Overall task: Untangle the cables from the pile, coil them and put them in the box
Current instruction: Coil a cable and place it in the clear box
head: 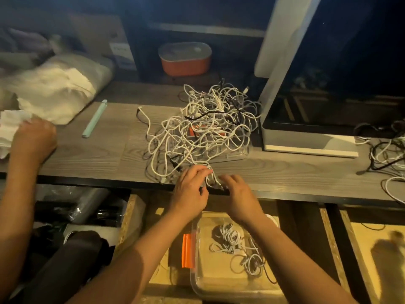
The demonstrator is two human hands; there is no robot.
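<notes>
My left hand (190,190) and right hand (238,194) are at the near foot of the tangled pile of white and black cables (203,130), right at the black front edge of the grey wood-grain desk (87,154). My left fingers (202,170) are curled round a white cable strand (210,175) that runs back into the pile. My right fingers (225,178) lie against the same strand, but I cannot tell whether they pinch it.

To do this well, I judge I should trace the strand loop by loop with my right hand and lift it over crossings. Tugging would tighten knots and could drag the pile off the edge.

Right of the pile a white-and-grey boxy device (306,145) stands close, so room is tight there. Left of the pile the desk lies open as far as a mint-green stick (94,119). Below the pile, under the desk edge, sits the clear plastic box (210,279) with coiled white cables (228,235) inside.
</notes>
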